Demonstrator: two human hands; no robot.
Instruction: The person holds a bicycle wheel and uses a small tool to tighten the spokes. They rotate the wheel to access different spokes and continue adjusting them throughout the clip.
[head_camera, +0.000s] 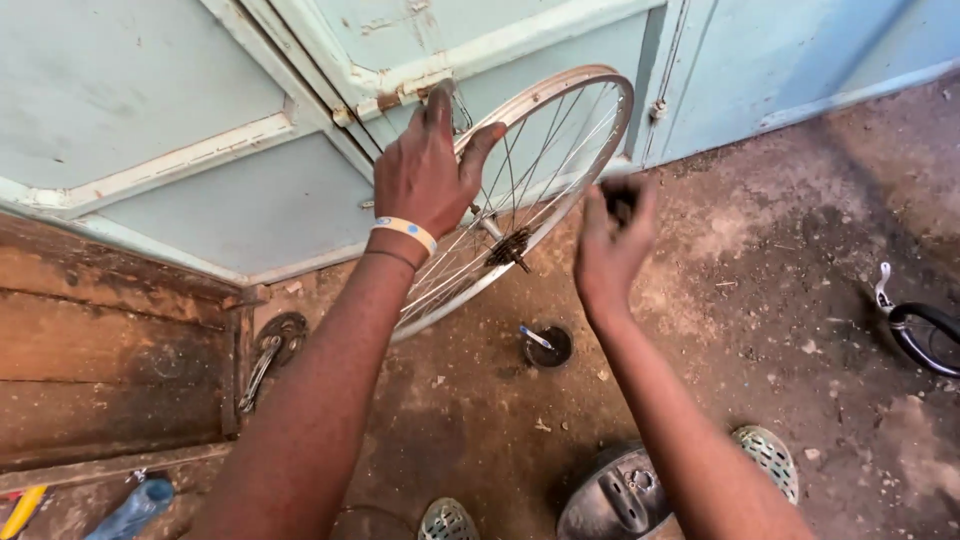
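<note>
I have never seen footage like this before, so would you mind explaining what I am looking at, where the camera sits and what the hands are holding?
There is no machine here, only a person's two bare hands. The single picture comes from a camera worn on the person's head, looking down.

The left hand grips the rim of a spoked bicycle wheel, which stands tilted near a pale blue door. The right hand is raised beside the wheel and pinches something small and dark, too blurred to name.

On the dirt floor lie a small round dark part and a curved metal piece near the person's sandalled feet.
</note>
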